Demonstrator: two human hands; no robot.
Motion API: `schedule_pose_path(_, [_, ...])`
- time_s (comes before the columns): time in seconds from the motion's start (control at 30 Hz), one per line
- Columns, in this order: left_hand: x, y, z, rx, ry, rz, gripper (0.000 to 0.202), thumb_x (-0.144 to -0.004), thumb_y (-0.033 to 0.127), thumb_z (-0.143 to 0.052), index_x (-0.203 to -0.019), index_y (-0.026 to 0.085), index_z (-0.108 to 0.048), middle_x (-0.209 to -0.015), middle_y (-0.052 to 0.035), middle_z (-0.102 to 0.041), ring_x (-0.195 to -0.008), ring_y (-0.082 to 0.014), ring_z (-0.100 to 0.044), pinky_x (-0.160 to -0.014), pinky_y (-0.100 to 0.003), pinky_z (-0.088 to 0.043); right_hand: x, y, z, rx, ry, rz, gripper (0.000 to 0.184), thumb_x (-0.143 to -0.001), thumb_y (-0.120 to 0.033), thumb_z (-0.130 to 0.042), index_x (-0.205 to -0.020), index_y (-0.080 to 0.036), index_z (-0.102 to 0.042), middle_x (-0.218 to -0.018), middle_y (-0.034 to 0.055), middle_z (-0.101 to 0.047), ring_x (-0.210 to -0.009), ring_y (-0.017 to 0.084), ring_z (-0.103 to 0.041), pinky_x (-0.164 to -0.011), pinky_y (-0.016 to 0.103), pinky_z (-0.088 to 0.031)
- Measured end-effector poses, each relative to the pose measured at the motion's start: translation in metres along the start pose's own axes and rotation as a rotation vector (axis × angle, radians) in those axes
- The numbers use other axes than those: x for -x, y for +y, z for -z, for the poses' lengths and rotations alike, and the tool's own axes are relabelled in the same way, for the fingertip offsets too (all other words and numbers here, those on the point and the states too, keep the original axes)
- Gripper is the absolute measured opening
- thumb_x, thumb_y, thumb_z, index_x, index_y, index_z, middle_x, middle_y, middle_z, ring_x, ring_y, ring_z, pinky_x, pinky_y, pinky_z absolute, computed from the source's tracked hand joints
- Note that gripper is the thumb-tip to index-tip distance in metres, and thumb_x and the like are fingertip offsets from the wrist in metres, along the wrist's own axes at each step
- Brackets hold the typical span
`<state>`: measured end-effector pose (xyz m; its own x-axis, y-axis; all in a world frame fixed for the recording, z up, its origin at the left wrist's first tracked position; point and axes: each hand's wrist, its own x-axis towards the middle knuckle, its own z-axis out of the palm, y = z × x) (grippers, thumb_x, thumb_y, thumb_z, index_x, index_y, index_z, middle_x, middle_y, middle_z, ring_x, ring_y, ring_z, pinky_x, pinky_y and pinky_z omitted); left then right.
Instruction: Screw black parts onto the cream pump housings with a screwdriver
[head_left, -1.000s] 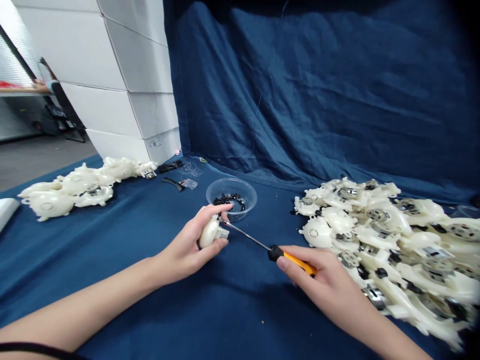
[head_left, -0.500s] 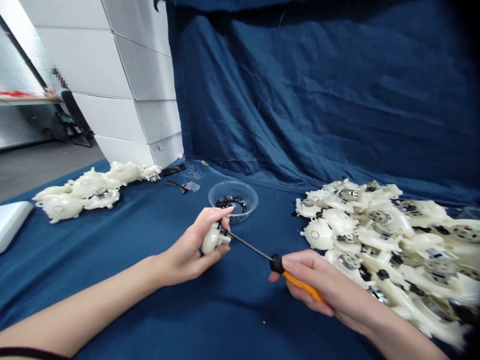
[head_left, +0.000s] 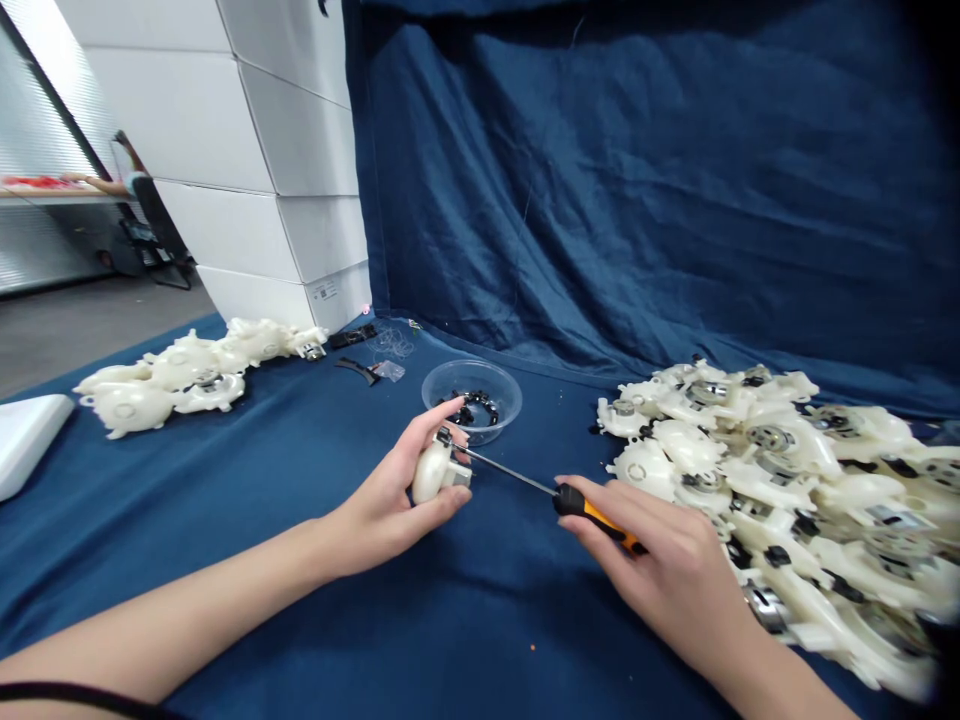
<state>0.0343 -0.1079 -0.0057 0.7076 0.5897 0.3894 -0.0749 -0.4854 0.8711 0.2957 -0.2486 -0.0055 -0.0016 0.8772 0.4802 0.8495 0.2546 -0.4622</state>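
Just in front of the clear plastic bowl (head_left: pixel 471 400), the left hand (head_left: pixel 397 510) is closed around a white plastic housing (head_left: pixel 431 472), with a small metal-and-white part showing at its end. The right hand (head_left: pixel 660 550), nearer the right of the bowl, grips the orange-and-black handle of a screwdriver (head_left: pixel 592 515) tightly between thumb and fingers. Its steel shaft reaches the housing's upper end, beside the left fingers; whether the tip sits in a screw is too small to tell.

Inside the bowl lie small black parts (head_left: pixel 472 408). Right of it, a large heap of similar housings (head_left: pixel 780 480) shows metal rings and black pieces. Left of it sits a much smaller group (head_left: pixel 172 375). Judging by these heaps, most units lie on the right, but how many are finished cannot be told.

Behind the bowl: black strips (head_left: pixel 352 337), clear film (head_left: pixel 391 343), a blue drape (head_left: pixel 637 180), and stacked white boxes (head_left: pixel 285 170).
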Motion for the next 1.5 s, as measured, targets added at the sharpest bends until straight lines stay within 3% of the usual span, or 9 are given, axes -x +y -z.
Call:
schedule_pose_path(0.1, [-0.003,0.007,-0.005,0.115,0.104,0.118,0.058,-0.096,0.028,-0.067,-0.145,0.029,-0.037,-0.125,-0.0071,-0.059,-0.096,-0.0132,-0.061,-0.083,-0.024,-0.052,-0.006,-0.006,0.002,-0.138,-0.175,-0.184,0.036,-0.102,-0.051,-0.057,-0.108,-0.021,-0.076,-0.094,0.0074,-0.076,-0.083,0.021,-0.071,-0.073,0.03,-0.052])
schedule_pose_path(0.2, [-0.003,0.011,-0.009,0.105,0.189,0.162,0.041,-0.096,0.03,-0.066,-0.128,0.025,-0.04,-0.125,-0.0066,-0.062,-0.094,-0.0117,-0.059,-0.082,-0.023,-0.051,-0.011,-0.011,0.01,-0.353,-0.421,-0.451,0.052,-0.1,-0.065,-0.049,-0.09,-0.019,-0.069,-0.065,0.0002,-0.06,-0.054,0.013,-0.055,-0.049,0.024,-0.039])
schedule_pose_path(0.33, [0.0,0.014,-0.01,0.1,0.241,0.09,0.04,-0.096,0.027,-0.067,-0.125,0.027,-0.039,-0.121,-0.0042,-0.062,-0.086,-0.0084,-0.059,-0.075,-0.02,-0.051,-0.012,-0.013,0.019,-0.705,-0.545,-0.652,0.057,-0.099,-0.071,-0.046,-0.094,-0.016,-0.064,-0.057,-0.0045,-0.051,-0.039,0.008,-0.041,-0.044,0.022,-0.031])
schedule_pose_path(0.57, [-0.009,0.028,-0.011,0.678,0.028,0.416,0.036,-0.088,0.031,-0.072,-0.117,0.018,-0.056,-0.12,-0.0174,-0.071,-0.107,-0.0278,-0.07,-0.066,-0.03,-0.064,-0.011,-0.02,0.017,-0.676,-0.354,-0.424,0.037,-0.104,-0.056,-0.048,-0.106,-0.021,-0.058,-0.081,0.0,-0.056,-0.073,0.014,-0.052,-0.065,0.025,-0.04])
schedule_pose_path(0.77, [-0.008,0.028,-0.011,0.931,-0.176,0.699,0.037,-0.097,0.045,-0.052,-0.12,0.018,-0.06,-0.097,-0.0149,-0.077,-0.104,-0.0356,-0.077,-0.041,-0.022,-0.057,-0.02,-0.038,0.007,-0.599,-0.192,-0.493,0.032,-0.088,-0.046,-0.075,-0.086,-0.02,-0.057,-0.066,-0.0057,-0.043,-0.06,0.01,-0.039,-0.056,0.023,-0.036])
schedule_pose_path(0.87, [-0.007,0.026,-0.013,0.944,-0.241,0.772,0.037,-0.098,0.051,-0.047,-0.119,0.022,-0.056,-0.086,-0.014,-0.078,-0.085,-0.0313,-0.08,-0.039,-0.02,-0.054,-0.029,-0.043,-0.001,-0.692,-0.191,-0.512,0.035,-0.084,-0.046,-0.08,-0.105,-0.019,-0.071,-0.063,-0.0071,-0.042,-0.056,0.009,-0.038,-0.053,0.022,-0.036])
schedule_pose_path(1.03, [-0.006,0.029,-0.015,0.905,-0.241,0.824,0.034,-0.099,0.054,-0.042,-0.098,0.021,-0.05,-0.075,-0.0118,-0.076,-0.066,-0.026,-0.079,-0.038,-0.018,-0.052,-0.04,-0.053,-0.016,-0.785,-0.283,-0.485,0.036,-0.081,-0.044,-0.082,-0.106,-0.018,-0.079,-0.069,-0.0034,-0.057,-0.055,0.008,-0.044,-0.055,0.024,-0.042])
schedule_pose_path(1.37, [-0.006,0.041,-0.017,0.8,-0.035,0.79,0.028,-0.095,0.049,-0.053,-0.096,0.022,-0.045,-0.072,-0.0083,-0.073,-0.061,-0.0231,-0.074,-0.038,-0.019,-0.049,-0.033,-0.052,-0.037,-0.601,0.022,-0.154,0.012,-0.084,-0.029,-0.08,-0.085,-0.018,-0.082,-0.068,-0.0004,-0.063,-0.063,0.012,-0.055,-0.059,0.025,-0.041])
schedule_pose_path(1.5, [-0.004,0.036,-0.019,0.786,-0.009,0.779,0.026,-0.096,0.047,-0.053,-0.098,0.023,-0.045,-0.075,-0.0075,-0.074,-0.065,-0.0238,-0.075,-0.04,-0.02,-0.05,-0.032,-0.052,-0.043,-0.606,0.037,-0.181,0.012,-0.082,-0.03,-0.082,-0.081,-0.018,-0.08,-0.067,-0.0007,-0.063,-0.062,0.012,-0.055,-0.06,0.025,-0.042])
